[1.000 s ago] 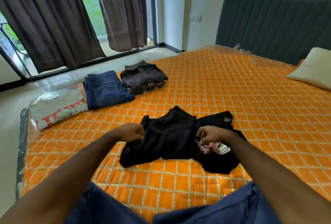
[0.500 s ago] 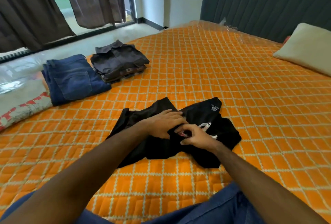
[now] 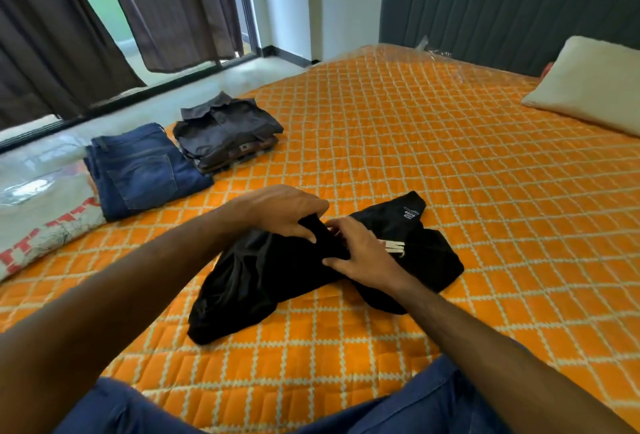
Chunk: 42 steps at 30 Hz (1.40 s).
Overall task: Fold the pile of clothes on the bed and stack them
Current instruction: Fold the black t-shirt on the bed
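A crumpled black cotton garment with a small printed label at its far edge and a patch of white lettering lies near the middle of the front part of a bed covered by an orange quilted spread stitched in a cream diamond grid. The cloth is soft and creased, bunched into uneven folds, with 1 lobe trailing toward the viewer's left.

Both bare hands meet on top of it. The left hand has its fingers curled over a raised fold of the black cloth, gripping it. The right hand rests beside it, touching the left hand's fingertips, thumb and fingers curled and pinching the same fold.

Further back on the left sit 2 finished piles, just beside each other: folded blue denim jeans with a stitched back pocket facing up, and a neat stack of dark grey-brown shirts with a collar on top. A cream pillow lies at the far right against a dark ribbed padded headboard. Brown curtains hang by the glass door.

Compared with half a second ago, the left hand's fingers have gone from lying flat on the cloth to curling around a fold, and the right hand has closed in against it. The garment lies in the same spot.
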{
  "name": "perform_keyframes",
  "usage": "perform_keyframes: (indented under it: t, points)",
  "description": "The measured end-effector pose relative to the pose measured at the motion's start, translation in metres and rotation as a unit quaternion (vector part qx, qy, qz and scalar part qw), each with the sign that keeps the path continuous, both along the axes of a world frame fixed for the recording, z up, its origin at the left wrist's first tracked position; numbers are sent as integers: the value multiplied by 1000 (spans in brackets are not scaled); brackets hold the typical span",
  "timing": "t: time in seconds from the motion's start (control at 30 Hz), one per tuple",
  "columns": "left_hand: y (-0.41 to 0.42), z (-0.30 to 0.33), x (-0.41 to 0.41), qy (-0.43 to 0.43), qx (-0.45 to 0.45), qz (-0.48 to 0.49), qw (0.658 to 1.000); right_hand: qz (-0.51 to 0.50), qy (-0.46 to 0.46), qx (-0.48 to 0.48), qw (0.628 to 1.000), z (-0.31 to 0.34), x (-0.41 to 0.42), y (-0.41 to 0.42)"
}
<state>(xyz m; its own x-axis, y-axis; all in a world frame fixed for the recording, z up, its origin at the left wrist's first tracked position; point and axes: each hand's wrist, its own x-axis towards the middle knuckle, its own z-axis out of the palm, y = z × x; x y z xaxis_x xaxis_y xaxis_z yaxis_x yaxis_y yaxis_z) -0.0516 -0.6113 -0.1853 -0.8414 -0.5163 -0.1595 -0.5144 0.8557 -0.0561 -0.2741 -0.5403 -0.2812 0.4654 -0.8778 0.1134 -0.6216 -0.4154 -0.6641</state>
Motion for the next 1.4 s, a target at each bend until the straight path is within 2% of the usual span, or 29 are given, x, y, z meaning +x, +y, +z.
perform_keyframes:
  t: [0.1,0.23,0.3,0.5,0.6,0.7,0.77,0.87,0.93,1.03,1.13,1.2,1.3,1.4]
  points:
    - [12,22,0,-3,-55,-29,998,-30,-24,-22,999,12,19,3]
    - [24,64,6,-22,-139,28,990,-65,78,-206,973,25,17,11]
    - [24,82,11,-37,-144,68,987,-119,119,-237,957,31,8,12]
    - [35,118,26,-144,-75,142,976,-224,111,-190,949,49,-28,2]
    - [44,116,34,-186,-39,166,968,-310,14,-144,940,73,-36,-7]
    - [50,124,45,-168,-11,216,962,-342,-59,-120,930,112,-27,-18]
    - [52,141,58,-159,-25,255,954,-311,-66,-128,939,138,-21,-24]
    - [54,173,88,-167,-122,321,924,-146,63,-194,968,176,-26,-27]
    - [58,195,109,-162,-198,356,899,-22,151,-158,976,201,-33,-31]
    - [68,222,131,-140,-271,373,876,64,140,-106,982,234,-38,-33]
    - [78,237,145,-117,-282,388,870,51,128,-155,978,252,-41,-40]
    - [83,241,156,-86,-273,407,867,5,103,-133,986,260,-51,-50]
    - [97,240,172,2,-279,428,860,-7,112,-78,991,266,-72,-57]
    - [106,237,180,89,-275,448,846,-32,122,-86,988,264,-83,-57]
